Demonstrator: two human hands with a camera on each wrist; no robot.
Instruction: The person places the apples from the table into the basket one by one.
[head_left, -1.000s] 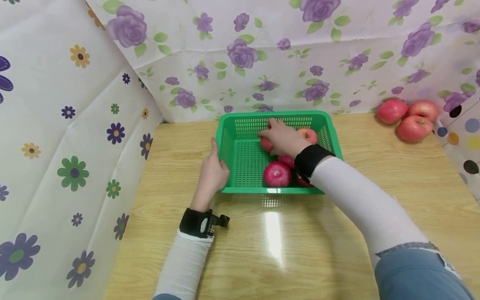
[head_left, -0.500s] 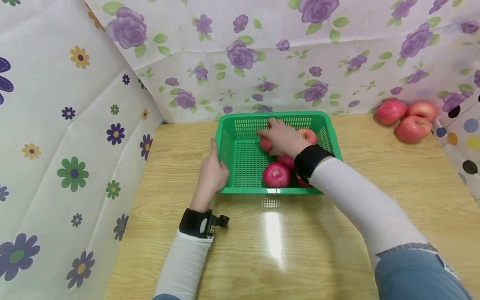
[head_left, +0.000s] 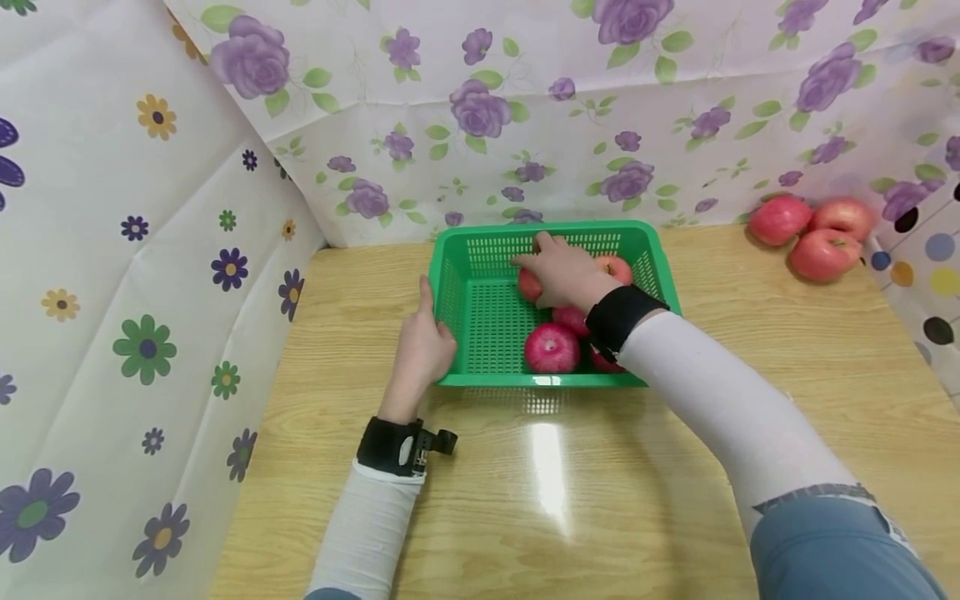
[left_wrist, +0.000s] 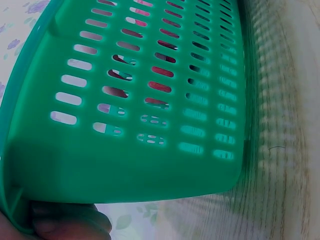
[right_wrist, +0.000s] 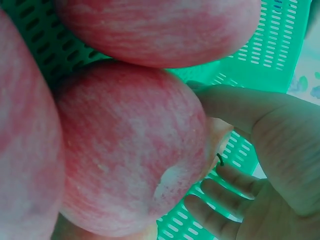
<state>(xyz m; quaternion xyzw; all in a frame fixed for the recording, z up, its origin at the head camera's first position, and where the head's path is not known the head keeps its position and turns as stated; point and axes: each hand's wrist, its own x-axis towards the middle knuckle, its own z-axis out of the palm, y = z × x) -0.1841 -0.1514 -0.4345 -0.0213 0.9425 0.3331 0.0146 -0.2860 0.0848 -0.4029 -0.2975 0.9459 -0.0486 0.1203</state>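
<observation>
A green plastic basket (head_left: 487,381) with slotted walls stands on the table and holds several red apples, mostly in its right half. My left hand (head_left: 423,343) grips the basket's left rim, index finger stretched along it. In the left wrist view, curled fingers (left_wrist: 75,220) show under the rim. Inside the basket, my right hand (head_left: 564,272) holds an apple (head_left: 529,286) near the back wall. The right wrist view shows that stemmed apple (right_wrist: 217,137) between thumb and fingers, partly hidden behind a nearer red apple (right_wrist: 130,150). A dark red apple (head_left: 552,348) lies by the front wall.
Three more apples (head_left: 825,253) sit together at the table's back right corner. Flowered sheets (head_left: 480,158) hang behind and to the left. The wooden table (head_left: 480,500) extends in front of the basket and on both sides.
</observation>
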